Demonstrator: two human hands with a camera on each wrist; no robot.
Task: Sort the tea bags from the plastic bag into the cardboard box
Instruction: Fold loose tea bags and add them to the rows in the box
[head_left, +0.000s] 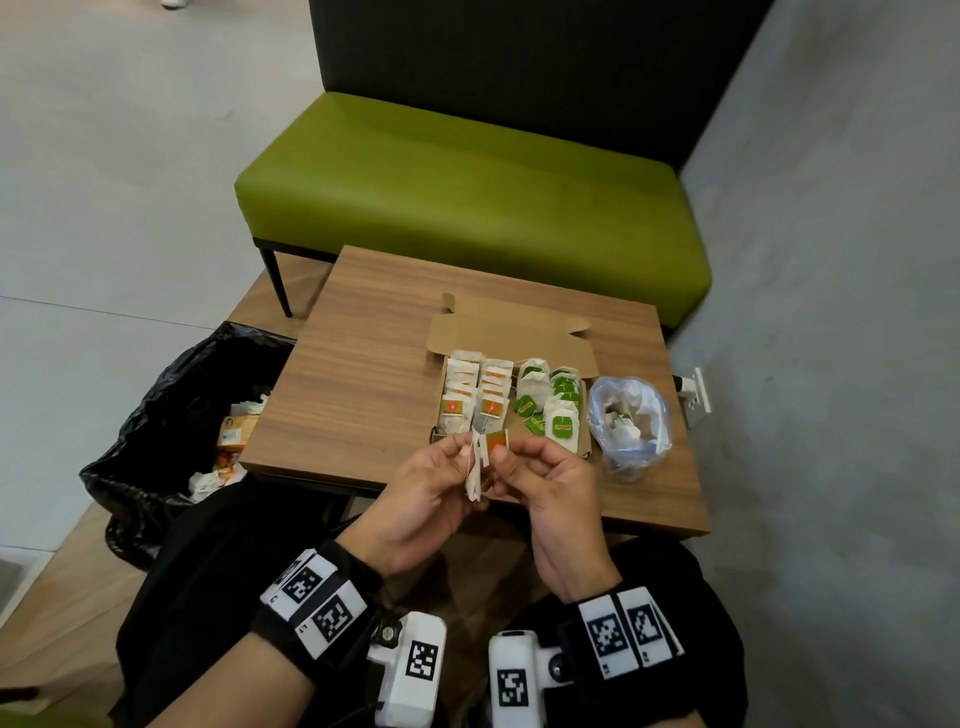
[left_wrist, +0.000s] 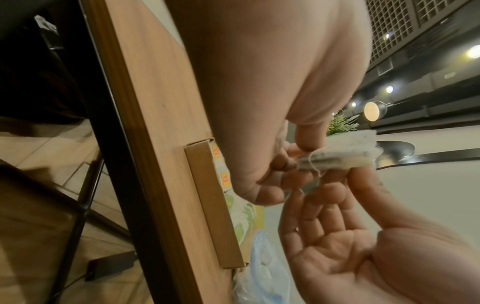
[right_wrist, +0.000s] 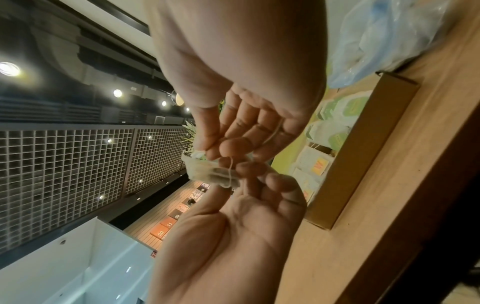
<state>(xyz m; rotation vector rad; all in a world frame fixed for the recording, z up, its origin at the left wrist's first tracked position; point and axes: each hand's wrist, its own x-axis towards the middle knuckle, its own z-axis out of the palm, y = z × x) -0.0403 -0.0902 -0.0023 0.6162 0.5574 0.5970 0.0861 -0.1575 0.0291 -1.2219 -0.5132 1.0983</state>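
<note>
Both hands, left (head_left: 426, 483) and right (head_left: 540, 480), pinch one tea bag (head_left: 480, 460) before the box (head_left: 511, 343) of sorted rows; the plastic bag (head_left: 631, 415) beside it blurs its contents.

Left hand (head_left: 431, 478) and right hand (head_left: 545, 470) pinch one tea bag (head_left: 480, 460) (orange tag) above the table (head_left: 358, 374) edge, near the cardboard box (head_left: 511, 332).
</note>
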